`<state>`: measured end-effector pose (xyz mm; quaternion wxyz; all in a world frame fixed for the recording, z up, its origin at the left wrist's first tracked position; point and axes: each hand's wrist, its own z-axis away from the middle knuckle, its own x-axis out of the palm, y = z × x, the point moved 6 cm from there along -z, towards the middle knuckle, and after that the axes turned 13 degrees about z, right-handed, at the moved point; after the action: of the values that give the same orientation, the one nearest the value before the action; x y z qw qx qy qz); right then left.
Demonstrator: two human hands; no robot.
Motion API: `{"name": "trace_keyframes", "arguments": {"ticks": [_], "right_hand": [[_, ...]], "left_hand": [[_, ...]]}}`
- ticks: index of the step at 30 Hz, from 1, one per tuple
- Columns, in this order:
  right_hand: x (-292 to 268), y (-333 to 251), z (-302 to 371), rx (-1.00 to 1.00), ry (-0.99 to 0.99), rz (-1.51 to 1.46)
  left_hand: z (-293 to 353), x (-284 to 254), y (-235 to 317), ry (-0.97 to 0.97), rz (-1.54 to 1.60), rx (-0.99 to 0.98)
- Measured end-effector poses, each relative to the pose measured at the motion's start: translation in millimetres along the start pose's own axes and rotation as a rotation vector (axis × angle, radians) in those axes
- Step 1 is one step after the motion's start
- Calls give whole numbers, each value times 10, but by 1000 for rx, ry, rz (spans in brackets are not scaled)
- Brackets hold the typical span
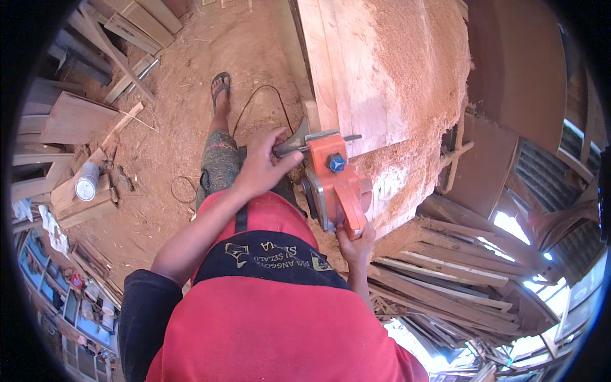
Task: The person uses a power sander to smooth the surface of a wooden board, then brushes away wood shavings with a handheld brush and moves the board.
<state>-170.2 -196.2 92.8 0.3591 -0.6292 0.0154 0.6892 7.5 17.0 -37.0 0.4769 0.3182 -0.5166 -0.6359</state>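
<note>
An orange electric hand planer with a blue front knob rests at the near left edge of a pale wooden board. My right hand is wrapped round its rear handle. My left hand is to the planer's left, thumb and fingers closing on the grey side guide that sticks out from the tool. A thin metal rod runs through the front of the planer. The planer's sole, and whether it touches the wood, cannot be made out.
Sawdust and shavings cover much of the board. Loose wood strips are piled at lower right. Left, on the dusty floor, lie planks and a white can. A dark cord loops beside my sandalled foot.
</note>
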Motion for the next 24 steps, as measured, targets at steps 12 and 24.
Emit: {"name": "trace_keyframes", "arguments": {"ticks": [12,24], "right_hand": [[367,-1022,-1383,-154,-15,-93],[596,-2478,-3093,-308,-59,-187]], "left_hand": [[-1236,-456,377,271,-201,124],[-3278,-1676,1016,209,-130,180]]}}
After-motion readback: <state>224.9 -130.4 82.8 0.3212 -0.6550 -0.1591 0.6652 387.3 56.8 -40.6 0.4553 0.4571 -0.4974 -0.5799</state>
